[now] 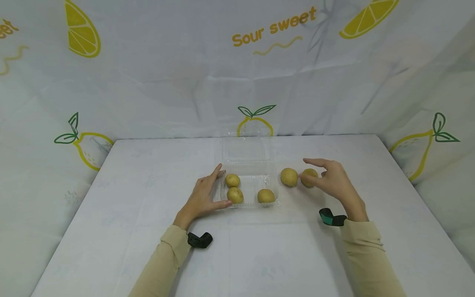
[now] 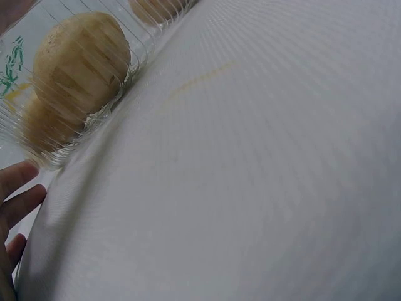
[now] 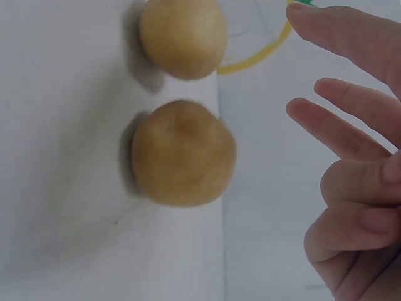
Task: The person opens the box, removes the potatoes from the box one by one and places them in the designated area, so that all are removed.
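A clear plastic clamshell box [image 1: 249,181] lies on the table with its lid [image 1: 246,149] raised at the back. Inside, two potatoes [image 1: 232,180] sit along the left and a third potato [image 1: 266,196] at the front right. My left hand [image 1: 202,196] spans the box's left side, thumb at the front corner, other fingers along the side wall. Two more potatoes [image 1: 289,177] lie to the right of the box. Over the farther-right potato [image 1: 309,173] hovers my right hand [image 1: 335,181], thumb and index finger spread, holding nothing. The right wrist view shows a potato [image 3: 183,153] apart from the fingers.
A white cloth covers the table [image 1: 148,185], whose back edge meets a hanging curtain [image 1: 167,95] printed with lemons. Similar cloth hangs at both sides. Each wrist bears a small dark camera mount [image 1: 200,240].
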{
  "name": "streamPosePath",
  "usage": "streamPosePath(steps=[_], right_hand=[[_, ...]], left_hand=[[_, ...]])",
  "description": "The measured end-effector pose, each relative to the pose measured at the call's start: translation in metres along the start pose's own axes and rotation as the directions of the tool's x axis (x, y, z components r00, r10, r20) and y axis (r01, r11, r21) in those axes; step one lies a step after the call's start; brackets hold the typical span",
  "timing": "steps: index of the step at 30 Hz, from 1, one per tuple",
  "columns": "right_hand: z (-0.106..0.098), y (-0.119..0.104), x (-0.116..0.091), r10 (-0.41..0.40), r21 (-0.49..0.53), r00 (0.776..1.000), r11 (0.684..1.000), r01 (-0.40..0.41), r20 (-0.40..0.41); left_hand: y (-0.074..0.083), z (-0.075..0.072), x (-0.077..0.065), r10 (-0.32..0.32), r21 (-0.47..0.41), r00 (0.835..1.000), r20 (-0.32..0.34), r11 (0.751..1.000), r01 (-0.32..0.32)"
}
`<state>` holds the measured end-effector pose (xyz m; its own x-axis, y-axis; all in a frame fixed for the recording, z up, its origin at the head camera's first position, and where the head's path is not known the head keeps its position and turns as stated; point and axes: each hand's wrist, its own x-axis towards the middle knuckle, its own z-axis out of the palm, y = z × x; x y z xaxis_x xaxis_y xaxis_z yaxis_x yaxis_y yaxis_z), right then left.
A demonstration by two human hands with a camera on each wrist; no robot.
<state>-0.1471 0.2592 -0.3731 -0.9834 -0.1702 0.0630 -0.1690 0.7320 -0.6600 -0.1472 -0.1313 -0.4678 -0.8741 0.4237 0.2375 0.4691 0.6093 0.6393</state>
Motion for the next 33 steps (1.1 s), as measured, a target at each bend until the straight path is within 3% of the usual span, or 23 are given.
streamPosePath(steps=[18, 25, 33], right_hand=[[0.024, -0.034, 0.005, -0.11, 0.078, 0.993, 0.991, 0.106, 0.046], [0.035, -0.043, 0.004, -0.146, 0.025, 0.988, 0.989, 0.145, 0.046], [0.052, -0.056, 0.005, -0.171, 0.033, 0.979, 0.985, 0.168, 0.112]], left_hand=[[0.0, 0.0, 0.0, -0.013, -0.019, 1.0, 0.014, 1.0, 0.013], [-0.002, 0.001, -0.001, -0.004, -0.014, 1.0, 0.011, 1.0, 0.004], [0.0, 0.0, -0.001, -0.003, -0.009, 1.0, 0.008, 1.0, 0.003]])
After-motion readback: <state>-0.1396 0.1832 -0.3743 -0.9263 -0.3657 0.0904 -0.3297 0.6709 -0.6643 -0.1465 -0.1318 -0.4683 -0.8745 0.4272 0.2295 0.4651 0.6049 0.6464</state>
